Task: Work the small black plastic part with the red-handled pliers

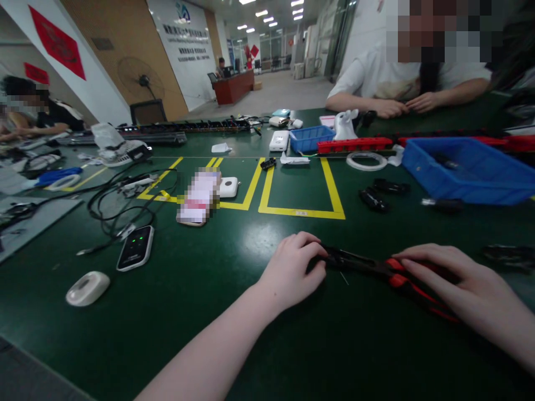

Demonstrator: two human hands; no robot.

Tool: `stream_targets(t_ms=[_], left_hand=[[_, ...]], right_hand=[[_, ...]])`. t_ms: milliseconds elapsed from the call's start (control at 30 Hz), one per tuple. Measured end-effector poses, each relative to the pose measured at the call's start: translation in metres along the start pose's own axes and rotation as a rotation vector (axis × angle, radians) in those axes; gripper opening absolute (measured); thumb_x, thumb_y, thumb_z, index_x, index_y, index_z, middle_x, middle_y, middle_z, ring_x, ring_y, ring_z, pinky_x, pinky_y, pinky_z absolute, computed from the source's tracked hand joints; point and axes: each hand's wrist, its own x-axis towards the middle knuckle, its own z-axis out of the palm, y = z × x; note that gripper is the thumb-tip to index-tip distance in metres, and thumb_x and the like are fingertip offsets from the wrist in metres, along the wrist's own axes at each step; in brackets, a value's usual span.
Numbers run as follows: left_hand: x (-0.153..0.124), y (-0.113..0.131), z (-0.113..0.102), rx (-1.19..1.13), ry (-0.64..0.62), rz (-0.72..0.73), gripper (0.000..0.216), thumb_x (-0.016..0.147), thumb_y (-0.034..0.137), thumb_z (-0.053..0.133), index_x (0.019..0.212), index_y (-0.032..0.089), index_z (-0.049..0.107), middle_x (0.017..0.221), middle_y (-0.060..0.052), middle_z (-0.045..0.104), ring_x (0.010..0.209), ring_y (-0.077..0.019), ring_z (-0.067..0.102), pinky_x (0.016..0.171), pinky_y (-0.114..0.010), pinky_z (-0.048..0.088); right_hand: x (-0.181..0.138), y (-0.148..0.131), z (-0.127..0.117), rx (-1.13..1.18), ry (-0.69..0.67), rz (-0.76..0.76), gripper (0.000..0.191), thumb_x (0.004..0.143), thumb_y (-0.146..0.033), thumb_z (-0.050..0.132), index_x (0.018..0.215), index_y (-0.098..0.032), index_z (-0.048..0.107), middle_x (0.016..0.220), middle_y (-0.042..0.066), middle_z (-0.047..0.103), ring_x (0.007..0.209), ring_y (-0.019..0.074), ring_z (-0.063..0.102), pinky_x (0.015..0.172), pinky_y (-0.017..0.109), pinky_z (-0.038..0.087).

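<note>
My right hand (455, 278) is closed round the handles of long-nose pliers (397, 273) with red and black grips. Their dark jaws point left, toward my left hand (295, 270). The fingers of that hand are curled and pinch a small black part (332, 255) at the jaw tips. Most of this part is hidden, and I cannot tell whether the jaws are closed on it. A thin pale wire or pin (344, 278) shows just below the jaws.
Several black parts (374, 199) lie before a blue bin (468, 172) at the right. A phone (198, 197), a black-faced white device (136, 248), a white oval case (87, 288) and tangled cables (106, 192) occupy the left. Across the table sits a person (401, 83).
</note>
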Motion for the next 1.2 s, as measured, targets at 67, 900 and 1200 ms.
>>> stream_targets(t_ms=[67, 900, 1200], left_hand=[[0.001, 0.0, 0.002, 0.02, 0.012, 0.003, 0.012, 0.09, 0.017, 0.057, 0.099, 0.018, 0.065, 0.118, -0.007, 0.061, 0.109, -0.0218, 0.059, 0.099, -0.041, 0.048], [-0.001, 0.003, 0.002, 0.127, -0.022, 0.049, 0.006, 0.088, 0.023, 0.055, 0.09, 0.019, 0.059, 0.112, -0.004, 0.061, 0.102, -0.0204, 0.059, 0.091, -0.036, 0.05], [-0.005, 0.014, 0.001, 0.067, -0.051, 0.028, 0.008, 0.089, 0.024, 0.056, 0.092, 0.02, 0.061, 0.109, -0.003, 0.064, 0.101, -0.022, 0.058, 0.092, -0.039, 0.046]], right_hand=[[0.001, 0.001, 0.0, -0.006, -0.001, -0.008, 0.039, 0.083, -0.06, 0.056, 0.096, -0.027, 0.072, 0.106, 0.008, 0.069, 0.1, 0.0284, 0.063, 0.087, 0.045, 0.05], [0.006, -0.026, -0.002, 0.039, 0.082, -0.075, 0.045, 0.083, -0.064, 0.058, 0.092, -0.022, 0.073, 0.098, 0.008, 0.07, 0.094, 0.0281, 0.064, 0.087, 0.047, 0.05], [0.006, -0.034, -0.011, 0.056, 0.099, -0.08, 0.044, 0.09, -0.059, 0.05, 0.089, -0.02, 0.07, 0.094, 0.006, 0.069, 0.089, 0.0229, 0.064, 0.082, 0.041, 0.051]])
